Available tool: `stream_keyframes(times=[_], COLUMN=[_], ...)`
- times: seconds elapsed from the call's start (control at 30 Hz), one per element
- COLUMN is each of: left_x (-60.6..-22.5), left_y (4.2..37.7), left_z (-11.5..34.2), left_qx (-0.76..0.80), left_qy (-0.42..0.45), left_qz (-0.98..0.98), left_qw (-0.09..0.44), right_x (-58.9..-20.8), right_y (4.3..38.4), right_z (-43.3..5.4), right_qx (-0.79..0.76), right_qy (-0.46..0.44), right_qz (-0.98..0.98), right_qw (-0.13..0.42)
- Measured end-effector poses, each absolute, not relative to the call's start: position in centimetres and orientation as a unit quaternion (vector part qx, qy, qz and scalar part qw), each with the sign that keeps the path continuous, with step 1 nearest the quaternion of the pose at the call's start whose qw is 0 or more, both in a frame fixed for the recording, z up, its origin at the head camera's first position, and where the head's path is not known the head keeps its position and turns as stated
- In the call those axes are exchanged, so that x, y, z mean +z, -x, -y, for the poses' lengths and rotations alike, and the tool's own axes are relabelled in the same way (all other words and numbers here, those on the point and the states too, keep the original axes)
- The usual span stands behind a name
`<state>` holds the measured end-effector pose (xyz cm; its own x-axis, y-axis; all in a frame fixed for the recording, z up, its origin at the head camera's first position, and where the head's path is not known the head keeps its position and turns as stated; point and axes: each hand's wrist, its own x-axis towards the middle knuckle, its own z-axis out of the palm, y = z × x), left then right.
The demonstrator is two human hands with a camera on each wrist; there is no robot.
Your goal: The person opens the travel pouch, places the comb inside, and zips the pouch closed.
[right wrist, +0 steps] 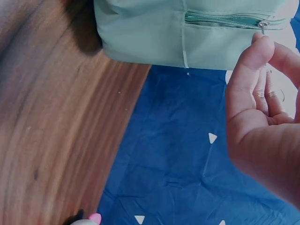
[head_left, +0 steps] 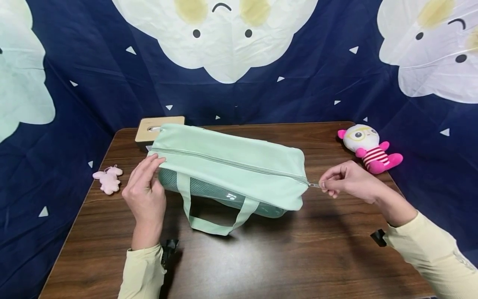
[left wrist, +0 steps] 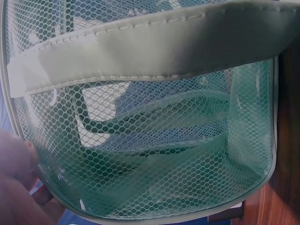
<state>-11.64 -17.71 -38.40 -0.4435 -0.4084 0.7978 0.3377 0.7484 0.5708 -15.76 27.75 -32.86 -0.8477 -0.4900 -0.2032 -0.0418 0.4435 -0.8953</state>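
A mint green bag (head_left: 228, 145) with see-through mesh sides lies across the table, its strap handle (head_left: 210, 226) hanging toward me. Along its top runs a zipper (head_left: 224, 162). My right hand (head_left: 349, 182) pinches the metal zipper pull (head_left: 313, 185) between thumb and finger at the bag's right end. Beside the zipper slider (right wrist: 264, 23), a narrow darker green strip shows in the right wrist view. At the left end my left hand (head_left: 145, 193) holds the bag's edge, fingers over the top. The left wrist view shows the mesh panel (left wrist: 164, 173) close up.
Behind the bag's left end stands a tissue box (head_left: 143, 132) with a wooden lid. A small pink plush toy (head_left: 108, 181) lies at the left table edge. A pink and white doll (head_left: 373, 151) lies back right. Dark blue cloth (head_left: 242, 101) hangs around the wooden table (head_left: 242, 265).
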Motion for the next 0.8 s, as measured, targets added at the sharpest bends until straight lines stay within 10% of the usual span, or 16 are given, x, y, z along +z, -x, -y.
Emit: stream_keyframes(times=[0.8], left_x=[-38.5], left_y=[11.7], left_z=[17.5], left_qx=[-0.365], left_qy=[-0.025], left_qz=[0.760], left_qw=[0.538], right_x=[-35.9], right_y=[15.9], right_z=[-26.9], right_qx=[-0.539], right_qy=[0.108], right_qz=[-0.807], right_qw=[0.214])
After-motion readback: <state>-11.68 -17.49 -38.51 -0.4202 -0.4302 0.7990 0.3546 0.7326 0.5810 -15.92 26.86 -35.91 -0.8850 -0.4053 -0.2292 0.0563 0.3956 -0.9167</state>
